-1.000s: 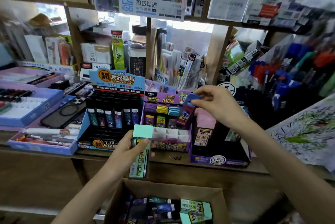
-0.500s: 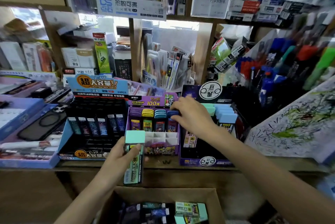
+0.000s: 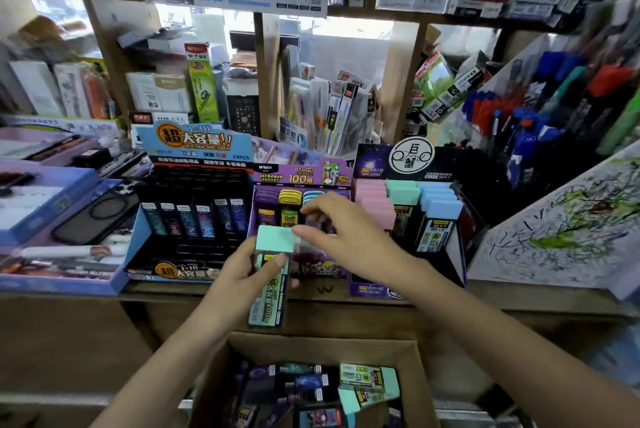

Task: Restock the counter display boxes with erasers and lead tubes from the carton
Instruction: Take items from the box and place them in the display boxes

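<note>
**A:** Where is the mint-green eraser (image 3: 268, 303)?

**B:** In the person's left hand (image 3: 239, 271), with fingers and thumb curled round its sleeve. It is held upright in the air above the carton (image 3: 322, 346), in front of the purple lead-tube box (image 3: 301, 176).

**A:** And the right hand (image 3: 346, 237)?

**B:** Loosely spread and holding nothing. Its thumb is at the eraser's top corner, though contact cannot be told.

**A:** The eraser display box (image 3: 377, 162)?

**B:** It stands on the surface (image 3: 502, 296), just right of the purple box, with rows of pink, green and blue erasers. More erasers and dark tubes lie in the carton.
</note>
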Available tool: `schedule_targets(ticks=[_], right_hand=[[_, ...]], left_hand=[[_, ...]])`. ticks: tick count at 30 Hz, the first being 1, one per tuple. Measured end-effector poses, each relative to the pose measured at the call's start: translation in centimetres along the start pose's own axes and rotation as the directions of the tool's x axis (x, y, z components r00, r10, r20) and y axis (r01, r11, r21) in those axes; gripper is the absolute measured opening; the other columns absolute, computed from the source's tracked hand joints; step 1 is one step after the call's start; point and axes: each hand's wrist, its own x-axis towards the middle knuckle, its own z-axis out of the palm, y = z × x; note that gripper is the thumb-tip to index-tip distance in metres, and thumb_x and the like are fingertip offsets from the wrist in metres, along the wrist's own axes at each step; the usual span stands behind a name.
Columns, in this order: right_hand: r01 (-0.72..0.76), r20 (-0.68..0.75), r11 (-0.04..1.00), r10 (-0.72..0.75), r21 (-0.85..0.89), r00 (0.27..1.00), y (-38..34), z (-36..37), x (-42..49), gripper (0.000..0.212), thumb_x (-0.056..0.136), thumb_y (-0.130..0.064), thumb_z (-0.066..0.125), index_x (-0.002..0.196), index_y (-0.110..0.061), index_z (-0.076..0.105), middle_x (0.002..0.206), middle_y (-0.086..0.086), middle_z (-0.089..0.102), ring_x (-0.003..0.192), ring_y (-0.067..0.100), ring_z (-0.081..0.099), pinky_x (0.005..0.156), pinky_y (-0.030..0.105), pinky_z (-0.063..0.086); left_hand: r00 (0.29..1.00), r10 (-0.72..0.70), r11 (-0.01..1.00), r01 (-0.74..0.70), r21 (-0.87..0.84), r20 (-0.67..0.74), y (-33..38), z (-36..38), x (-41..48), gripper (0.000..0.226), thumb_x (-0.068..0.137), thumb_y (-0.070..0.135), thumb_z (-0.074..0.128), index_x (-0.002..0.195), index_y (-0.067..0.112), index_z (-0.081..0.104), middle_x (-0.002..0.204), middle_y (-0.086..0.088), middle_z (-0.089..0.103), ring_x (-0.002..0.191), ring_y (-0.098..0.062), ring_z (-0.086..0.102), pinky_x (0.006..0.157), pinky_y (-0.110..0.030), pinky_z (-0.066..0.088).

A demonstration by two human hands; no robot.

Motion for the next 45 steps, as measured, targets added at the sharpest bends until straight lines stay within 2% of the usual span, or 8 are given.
schedule_targets(ticks=[2, 7, 12, 18, 21, 27, 37, 45], right_hand=[[-0.112, 0.104, 0.97, 0.091, 0.218, 0.99, -1.4, 1.4, -0.2, 0.03, 0.089, -0.037, 0.06, 0.114, -0.021, 0.058, 0.097, -0.01, 0.056, 0.085, 0.003, 0.053, 0.069, 0.017, 0.042], [-0.15, 0.12, 0.942, 0.118, 0.301, 0.986, -2.8, 3.1, 0.5, 0.017, 0.089, -0.024, 0.062, 0.106, -0.019, 0.06, 0.095, -0.008, 0.058, 0.083, 0.008, 0.058, 0.072, 0.025, 0.048], [-0.124, 0.095, 0.92, 0.095, 0.371, 0.991, -2.9, 2.4, 0.5, 0.01, 0.088, -0.021, 0.063, 0.095, -0.026, 0.059, 0.094, -0.009, 0.062, 0.088, 0.014, 0.063, 0.081, 0.039, 0.054], [-0.132, 0.005, 0.951, 0.136, 0.28, 0.991, 1.3, -3.8, -2.7, 0.021, 0.088, -0.021, 0.063, 0.09, -0.04, 0.055, 0.089, -0.009, 0.061, 0.079, 0.011, 0.063, 0.075, 0.029, 0.053], [-0.168, -0.071, 0.956, 0.19, 0.24, 0.979, 3.8, -7.6, -4.4, 0.022, 0.087, -0.016, 0.064, 0.087, -0.037, 0.057, 0.082, -0.01, 0.059, 0.067, 0.002, 0.058, 0.066, 0.015, 0.046], [-0.228, -0.282, 0.966, 0.254, 0.123, 0.925, 7.3, -11.7, -4.9, 0.015, 0.089, -0.019, 0.063, 0.088, -0.032, 0.057, 0.09, -0.007, 0.06, 0.072, 0.004, 0.061, 0.063, 0.023, 0.046], [-0.188, -0.177, 0.959, 0.152, -0.21, 0.972, 10.0, -9.5, -2.9, 0.013, 0.09, -0.02, 0.061, 0.102, -0.015, 0.061, 0.091, 0.006, 0.061, 0.084, 0.022, 0.054, 0.076, 0.038, 0.046], [-0.198, -0.161, 0.979, 0.189, -0.041, 0.969, 10.2, -9.2, -3.0, 0.018, 0.089, -0.018, 0.063, 0.106, -0.014, 0.065, 0.095, 0.0, 0.063, 0.088, 0.015, 0.056, 0.074, 0.024, 0.038]], left_hand=[[1.0, 0.01, 0.999, -0.011, 0.032, 0.01, 0.1, -0.2, -0.2, 0.021, 0.09, 0.014, 0.056, 0.11, 0.02, 0.057, 0.1, -0.006, 0.068, 0.085, -0.025, 0.07, 0.078, -0.041, 0.057], [0.999, 0.041, 0.99, -0.04, 0.134, -0.005, 0.0, -1.5, -0.7, 0.017, 0.092, 0.016, 0.055, 0.105, 0.026, 0.055, 0.099, -0.009, 0.065, 0.092, -0.028, 0.064, 0.08, -0.046, 0.052], [0.997, 0.071, 0.97, -0.068, 0.235, -0.002, 0.3, -2.2, -0.7, 0.03, 0.077, 0.04, 0.06, 0.104, 0.029, 0.052, 0.098, 0.003, 0.063, 0.088, -0.004, 0.061, 0.073, -0.022, 0.049], [0.984, 0.14, 0.912, -0.17, 0.374, 0.106, 0.7, -0.5, 0.3, 0.03, 0.08, 0.033, 0.068, 0.105, 0.024, 0.054, 0.108, 0.012, 0.063, 0.105, 0.003, 0.057, 0.082, -0.011, 0.045], [0.962, 0.205, 0.801, -0.271, 0.534, 0.18, 0.4, 1.9, 1.2, 0.027, 0.086, 0.028, 0.065, 0.11, 0.022, 0.055, 0.111, 0.008, 0.059, 0.108, -0.006, 0.054, 0.091, -0.024, 0.045], [0.924, 0.324, 0.512, -0.352, 0.784, 0.203, -0.7, 6.3, 3.2, 0.043, 0.091, 0.041, 0.055, 0.127, 0.019, 0.046, 0.126, 0.001, 0.049, 0.119, -0.017, 0.044, 0.089, -0.03, 0.035], [0.949, 0.256, 0.465, -0.288, 0.837, 0.184, -2.2, 7.0, 4.0, 0.043, 0.089, 0.051, 0.051, 0.123, 0.024, 0.051, 0.121, 0.004, 0.054, 0.115, -0.016, 0.048, 0.091, -0.032, 0.036], [0.948, 0.267, 0.493, -0.29, 0.82, 0.175, -2.2, 6.9, 3.7, 0.042, 0.088, 0.047, 0.057, 0.12, 0.021, 0.054, 0.118, 0.005, 0.056, 0.113, -0.015, 0.049, 0.089, -0.03, 0.034]])
